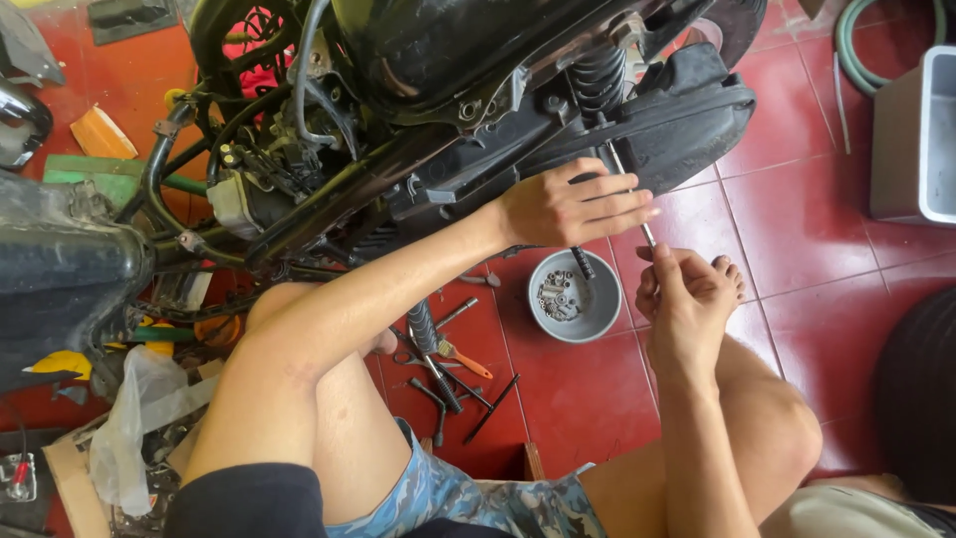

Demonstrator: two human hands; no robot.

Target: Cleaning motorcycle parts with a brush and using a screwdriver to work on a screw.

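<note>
A: Looking down now, and the left hand (pixel 573 207) is up against the black side cover (pixel 677 120) of the motorcycle, palm down, fingers (pixel 622 204) stretched out flat and held close together, lying over a slim metal rod (pixel 629 194).

B: And the rod runs on down?

A: It does, on a slant from just under the coiled shock spring (pixel 597 75), passing beneath those left fingers and ending at the right hand (pixel 682 289). The right fingers (pixel 657 269) are curled tight around its lower end, thumb pressed in. It looks like a long-shaft tool, though whether it is a screwdriver I cannot tell.

B: What sits near the hands?

A: A round grey bowl (pixel 575 296) on the red tiled floor (pixel 797 229), just beside the right hand, holding small metal parts. Left of it, between the person's bare knees, loose tools lie scattered, among them an orange-handled screwdriver (pixel 463 359) and some black hex keys (pixel 478 399).

B: Further off?

A: A grey plastic bin (pixel 916 139) at the right edge, a green hose (pixel 856 50) looped just beside it, and a clear plastic bag (pixel 134 418) at lower left.
</note>
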